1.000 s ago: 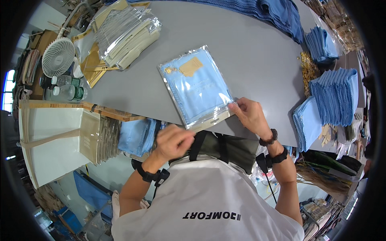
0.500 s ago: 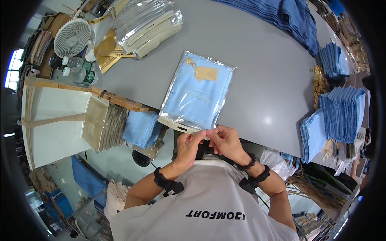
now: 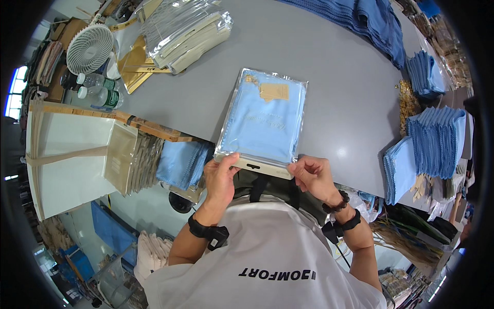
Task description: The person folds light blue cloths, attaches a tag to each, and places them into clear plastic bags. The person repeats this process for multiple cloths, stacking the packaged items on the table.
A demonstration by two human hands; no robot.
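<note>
White plastic forms the round fan (image 3: 90,50) at the upper left of the frame, with 2 clear bottles (image 3: 100,95) just below it. Lower, at the left, is an open white box (image 3: 69,180) crossed by a beige strap (image 3: 77,156); a row of beige packets (image 3: 141,162) stands at its right side. Next come folded blue cloths (image 3: 180,164), left of centre, and, in the upper left, a heap of clear sleeves (image 3: 188,36) on the grey table (image 3: 350,108).

The left hand (image 3: 221,180) grasps the lower left corner of a clear pouch (image 3: 257,144), thumb on top. This pouch is at the centre of the frame, pale header strip (image 3: 275,170) toward the person, light-blue cloth (image 3: 262,119) and tan tag (image 3: 274,91) showing through. The right hand (image 3: 313,177) pinches its lower right corner between thumb and fingers.

Dark blue fabric (image 3: 368,26) spreads along the upper right edge. At the far right are a flat blue bundle (image 3: 400,170), gold-coloured bits (image 3: 406,105) and a thick blue stack (image 3: 437,141).
</note>
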